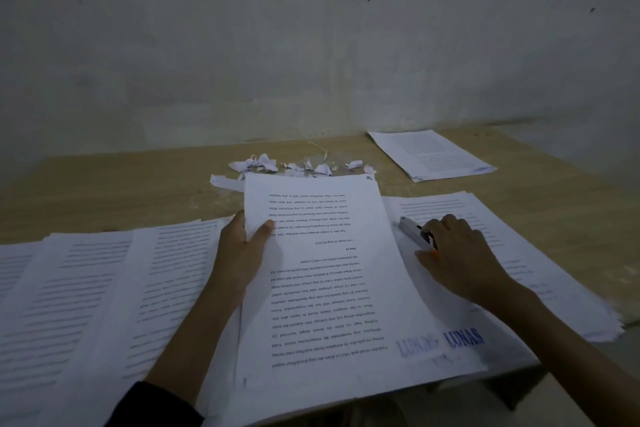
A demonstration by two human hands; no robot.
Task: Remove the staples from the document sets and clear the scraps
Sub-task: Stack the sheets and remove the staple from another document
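A printed document set (pixel 332 274) lies in front of me, text upside down, a blue "LUNAS" stamp near its bottom right. My left hand (pixel 242 250) grips its left edge, thumb on top of the page and fingers beneath. To the right, my right hand (pixel 457 253) curls around a grey stapler-like tool (pixel 414 236) that rests on the right stack of papers (pixel 512 253). A heap of torn paper scraps (pixel 298 165) sits on the wooden table (pixel 121 191) just beyond the document's far edge.
More printed sheets (pixel 86 295) are spread across the left of the table. A separate document (pixel 433 152) lies at the back right near the wall (pixel 311 45). The table's near edge runs just below the papers.
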